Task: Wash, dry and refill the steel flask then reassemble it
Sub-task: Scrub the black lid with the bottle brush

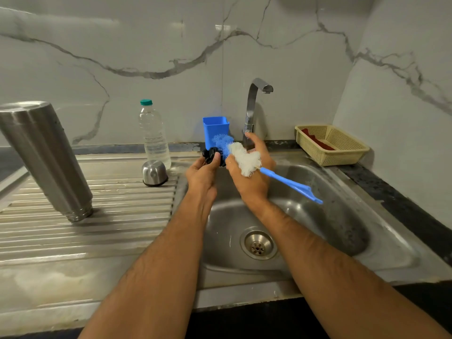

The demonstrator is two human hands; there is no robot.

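Observation:
The steel flask body (46, 157) stands upside down on the ribbed drainboard at the left. Its steel cup lid (154, 172) sits inverted near the sink's edge. Over the sink basin, my left hand (201, 176) grips the black inner stopper (212, 155). My right hand (252, 177) holds a bottle brush (244, 157) with blue and white bristles against the stopper; the blue handle (291, 184) sticks out to the right. My right fingers are partly raised near the tap.
A steel tap (252, 111) rises behind the sink (342, 216), with no water seen running. A clear water bottle (155, 138) and a blue plastic holder (215, 129) stand at the back. A beige basket (335, 148) sits on the right counter.

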